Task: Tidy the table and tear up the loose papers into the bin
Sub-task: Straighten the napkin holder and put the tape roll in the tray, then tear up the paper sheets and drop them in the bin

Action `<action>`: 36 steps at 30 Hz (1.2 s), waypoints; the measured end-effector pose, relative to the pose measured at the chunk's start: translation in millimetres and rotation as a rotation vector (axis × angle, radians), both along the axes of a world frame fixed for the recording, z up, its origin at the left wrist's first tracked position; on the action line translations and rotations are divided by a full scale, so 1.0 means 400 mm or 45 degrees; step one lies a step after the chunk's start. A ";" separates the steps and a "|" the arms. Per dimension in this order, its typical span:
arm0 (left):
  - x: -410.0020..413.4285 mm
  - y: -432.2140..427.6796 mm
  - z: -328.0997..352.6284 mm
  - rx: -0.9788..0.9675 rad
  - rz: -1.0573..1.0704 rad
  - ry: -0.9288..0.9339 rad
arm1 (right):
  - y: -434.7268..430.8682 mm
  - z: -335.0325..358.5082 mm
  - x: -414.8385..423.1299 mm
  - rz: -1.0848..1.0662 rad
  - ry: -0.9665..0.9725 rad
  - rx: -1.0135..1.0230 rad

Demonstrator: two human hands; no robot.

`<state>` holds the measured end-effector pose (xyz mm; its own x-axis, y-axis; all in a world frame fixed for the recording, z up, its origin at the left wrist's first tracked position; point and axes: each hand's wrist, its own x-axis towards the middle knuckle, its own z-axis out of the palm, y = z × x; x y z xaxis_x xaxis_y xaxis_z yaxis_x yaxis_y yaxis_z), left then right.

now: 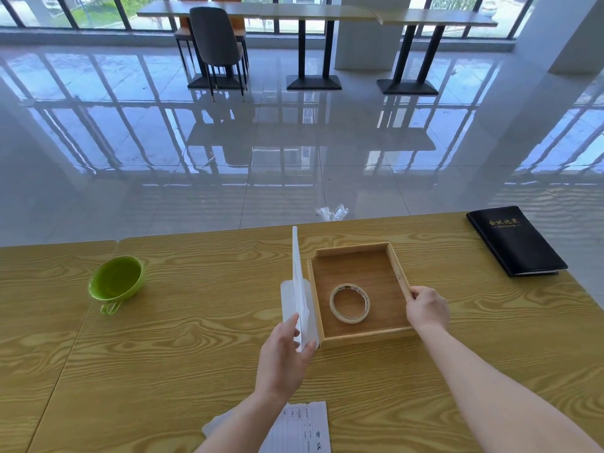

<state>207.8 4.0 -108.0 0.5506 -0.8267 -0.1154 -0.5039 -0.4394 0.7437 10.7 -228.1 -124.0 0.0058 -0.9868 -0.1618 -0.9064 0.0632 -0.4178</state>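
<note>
A wooden tray (399,268) sits on the table with a roll of masking tape (349,303) lying inside it. My left hand (284,351) grips the near end of a white sheet of paper (299,282), held on edge just left of the tray. Under it a pale flat piece (286,300) lies on the table. My right hand (426,307) holds the tray's right wall near its front corner. A printed paper form (302,426) lies at the table's near edge, partly under my left forearm.
A green cup (116,282) with a handle stands tilted on the left of the wooden table (179,338). A black folder (514,245) lies at the far right corner. Clear plastic scraps (331,212) lie on the floor beyond the table.
</note>
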 end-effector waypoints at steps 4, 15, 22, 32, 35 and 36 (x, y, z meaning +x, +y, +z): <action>0.003 0.002 0.005 0.053 -0.026 -0.060 | 0.018 0.021 0.003 0.055 -0.005 0.016; 0.041 0.008 0.045 0.233 -0.126 -0.299 | 0.111 0.081 0.009 0.201 -0.069 -0.053; 0.064 0.091 0.052 0.284 -0.048 -0.309 | 0.246 0.113 0.055 0.512 -0.234 -0.175; 0.077 0.183 0.053 0.387 0.051 -0.337 | 0.335 0.110 0.085 0.725 -0.215 -0.103; 0.078 0.202 0.050 0.414 0.018 -0.329 | 0.363 0.115 0.086 0.748 -0.177 -0.101; 0.080 0.206 0.049 0.422 0.003 -0.322 | 0.373 0.119 0.088 0.759 -0.165 -0.085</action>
